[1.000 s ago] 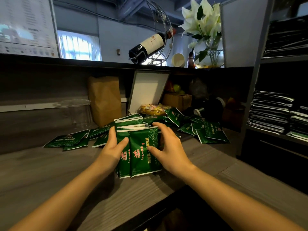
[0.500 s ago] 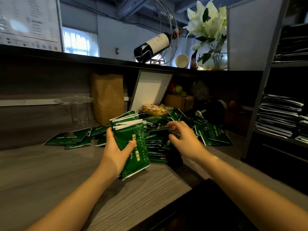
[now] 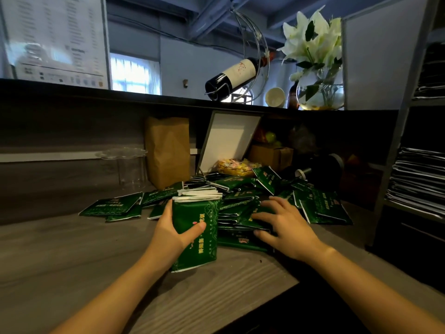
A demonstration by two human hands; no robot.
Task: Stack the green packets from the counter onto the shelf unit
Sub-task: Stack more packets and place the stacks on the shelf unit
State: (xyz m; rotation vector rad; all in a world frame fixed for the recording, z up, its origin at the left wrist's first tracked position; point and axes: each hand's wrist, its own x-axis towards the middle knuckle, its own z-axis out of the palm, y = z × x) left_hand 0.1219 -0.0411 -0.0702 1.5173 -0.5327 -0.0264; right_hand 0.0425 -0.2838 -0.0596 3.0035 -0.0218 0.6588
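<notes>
Plainly, across the desk (image 3: 72, 256) the loose packets (image 3: 322, 208) could slither off the heap as the spread, empty right hand (image 3: 286, 227) presses them, while the bundle (image 3: 196, 227) clamped upright in the left hand (image 3: 173, 233) may fan apart.

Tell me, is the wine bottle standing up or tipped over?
Tipped. The wine bottle lies slanted in a curved wire holder, base low, neck pointing up right.
</notes>
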